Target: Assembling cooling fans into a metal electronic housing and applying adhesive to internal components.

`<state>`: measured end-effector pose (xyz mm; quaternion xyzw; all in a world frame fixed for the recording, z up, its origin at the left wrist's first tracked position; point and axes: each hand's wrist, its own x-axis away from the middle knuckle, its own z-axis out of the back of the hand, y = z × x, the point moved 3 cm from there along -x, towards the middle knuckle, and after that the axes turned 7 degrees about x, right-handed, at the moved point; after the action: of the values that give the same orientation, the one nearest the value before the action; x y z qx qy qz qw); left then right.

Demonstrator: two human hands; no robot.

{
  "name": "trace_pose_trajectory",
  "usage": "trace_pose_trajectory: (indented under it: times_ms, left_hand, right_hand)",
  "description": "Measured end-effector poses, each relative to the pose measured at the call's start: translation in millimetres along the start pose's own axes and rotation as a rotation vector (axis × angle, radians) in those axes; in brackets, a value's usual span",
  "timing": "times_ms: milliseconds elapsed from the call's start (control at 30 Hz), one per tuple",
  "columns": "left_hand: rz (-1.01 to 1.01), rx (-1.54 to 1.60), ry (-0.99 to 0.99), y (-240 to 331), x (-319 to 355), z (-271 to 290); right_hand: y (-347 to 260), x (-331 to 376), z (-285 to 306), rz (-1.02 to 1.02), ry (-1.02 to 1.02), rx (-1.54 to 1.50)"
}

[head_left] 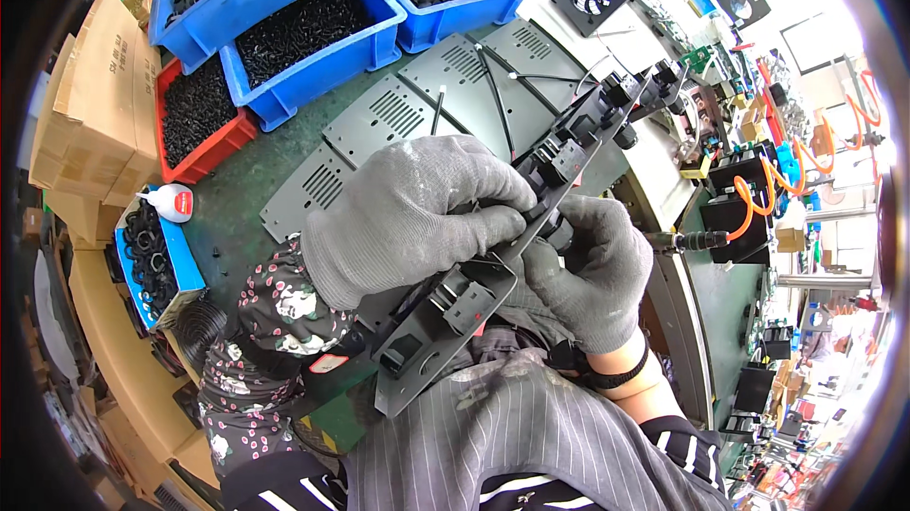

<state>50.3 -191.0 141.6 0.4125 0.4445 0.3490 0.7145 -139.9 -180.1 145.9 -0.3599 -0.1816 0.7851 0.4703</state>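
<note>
A long, narrow dark grey metal panel (400,385) slants across in front of me, from my lap up to the far right. Black plastic fittings sit along it, among them a square one (462,304) at its near end. My left hand (408,212), in a grey knit glove, is closed at the panel's middle, thumb and fingers pinched against its left face. On the opposite face my right hand (595,269), gloved the same, curls its fingers around the panel's edge beside a black fitting (559,231). The fingertips hide whatever lies directly between them.
Blue bins (313,61) and a red bin (204,165) of small black parts stand far left, near a cardboard box (100,103). Flat slotted grey panels (374,146) lie beyond my hands. A tool (697,241) on an orange coiled hose (749,212) hangs at right.
</note>
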Motion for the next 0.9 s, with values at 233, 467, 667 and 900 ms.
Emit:
trace_pose_trajectory:
  times_ms: [233,467,667,900]
  left_hand:
    - [0.049,-0.115,-0.118,1,-5,4]
    - [-0.027,0.062,-0.055,-12,-8,-3]
    - [-0.088,0.015,-0.067,-7,-6,1]
    - [-0.196,-0.185,-0.116,1,-8,6]
  right_hand:
    - [-1,-3,3,-0.082,-0.085,-0.001]
    - [3,-7,1,0.089,-0.147,0.165]
    - [-2,-11,-2,0.171,-0.108,0.205]
    - [9,1,-10,-0.361,-0.373,-0.529]
